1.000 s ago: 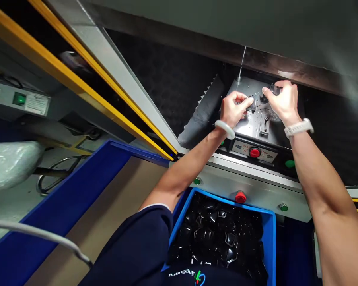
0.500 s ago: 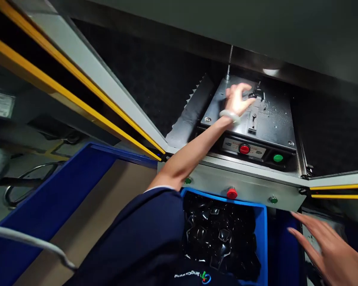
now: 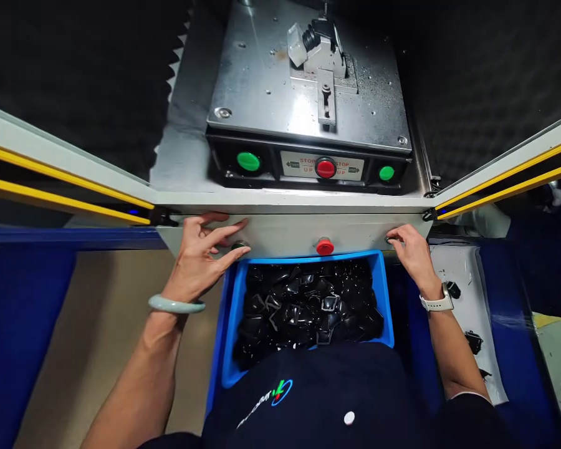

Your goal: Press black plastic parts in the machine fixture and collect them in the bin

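Note:
My left hand [image 3: 199, 259] is at the pale front panel, fingers spread apart. Its thumb lies on the left push button [image 3: 239, 245]. At the panel's other end, my right hand [image 3: 409, 249] has its fingertips drawn together on the right push button [image 3: 388, 239], which they mostly cover. A red button [image 3: 325, 246] sits on the panel between my hands. Above, a metal fixture [image 3: 325, 59] stands on a steel plate [image 3: 271, 109]. It carries a black part [image 3: 325, 28] with a clear, block-like piece [image 3: 297, 45] on its left side.
Below the panel is a blue bin [image 3: 388, 312] full of shiny black plastic parts [image 3: 308, 305]. A white tray [image 3: 484, 312] on the right holds a few black pieces. Yellow-striped guards [image 3: 65, 190] flank the opening. The machine's front has green buttons [image 3: 248, 161] and a red one [image 3: 326, 168].
My left hand has come away from the fixture, back to the panel's left button. My right hand has moved in to the right button. The view has shifted and levelled.

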Tool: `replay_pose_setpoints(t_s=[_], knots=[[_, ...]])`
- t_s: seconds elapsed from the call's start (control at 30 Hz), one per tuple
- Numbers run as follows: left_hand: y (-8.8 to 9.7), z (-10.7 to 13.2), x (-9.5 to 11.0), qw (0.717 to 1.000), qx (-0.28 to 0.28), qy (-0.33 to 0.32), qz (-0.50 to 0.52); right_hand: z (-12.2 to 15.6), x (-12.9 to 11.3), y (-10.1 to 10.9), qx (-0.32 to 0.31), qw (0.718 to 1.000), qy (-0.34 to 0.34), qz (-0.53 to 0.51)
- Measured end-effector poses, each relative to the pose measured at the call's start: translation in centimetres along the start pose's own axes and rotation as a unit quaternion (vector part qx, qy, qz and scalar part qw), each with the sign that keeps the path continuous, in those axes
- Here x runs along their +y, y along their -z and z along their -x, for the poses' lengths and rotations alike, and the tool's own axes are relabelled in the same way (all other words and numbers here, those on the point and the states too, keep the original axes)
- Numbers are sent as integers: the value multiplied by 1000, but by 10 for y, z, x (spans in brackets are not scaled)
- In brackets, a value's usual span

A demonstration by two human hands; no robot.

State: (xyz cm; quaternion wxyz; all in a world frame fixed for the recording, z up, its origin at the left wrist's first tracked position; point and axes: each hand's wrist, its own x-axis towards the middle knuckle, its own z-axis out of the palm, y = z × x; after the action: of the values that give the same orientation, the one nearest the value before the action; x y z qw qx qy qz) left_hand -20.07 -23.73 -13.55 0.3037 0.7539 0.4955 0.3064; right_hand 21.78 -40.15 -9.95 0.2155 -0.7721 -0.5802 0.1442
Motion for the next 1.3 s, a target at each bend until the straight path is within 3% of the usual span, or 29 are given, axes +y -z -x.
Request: replay_pose_setpoints(t_s=[0.2, 0.37, 0.5, 0.57, 0.63, 0.7, 0.9, 1.03, 1.17, 1.3], knots=[[10, -13, -16, 998, -59, -27, 6, -3, 7, -18, 57, 997, -14, -41], [1, -6, -12, 1000, -1, -19, -12, 4, 9, -19, 88, 996, -13, -24], [-6, 18, -12, 996, 79, 34, 4, 49, 20, -15, 153, 984, -74, 55], [-10, 36, -20, 986, 151, 72, 21, 84, 32, -15, 120, 965, -173, 158], [-15, 54, -34, 969, 216, 116, 43, 118, 45, -15, 43, 931, -268, 245], [-18, 71, -50, 952, 254, 157, 64, 146, 55, -12, -17, 909, -315, 273], [-5, 107, -96, 915, 311, 241, 85, 195, 58, 4, -72, 887, -340, 303], [-2, 118, -114, 906, 313, 265, 102, 222, 43, -4, -118, 878, -346, 309], [-12, 113, -112, 902, 296, 290, 122, 223, 25, -22, -163, 885, -322, 295], [-19, 106, -95, 916, 256, 292, 102, 203, 22, -24, -133, 893, -311, 297]])
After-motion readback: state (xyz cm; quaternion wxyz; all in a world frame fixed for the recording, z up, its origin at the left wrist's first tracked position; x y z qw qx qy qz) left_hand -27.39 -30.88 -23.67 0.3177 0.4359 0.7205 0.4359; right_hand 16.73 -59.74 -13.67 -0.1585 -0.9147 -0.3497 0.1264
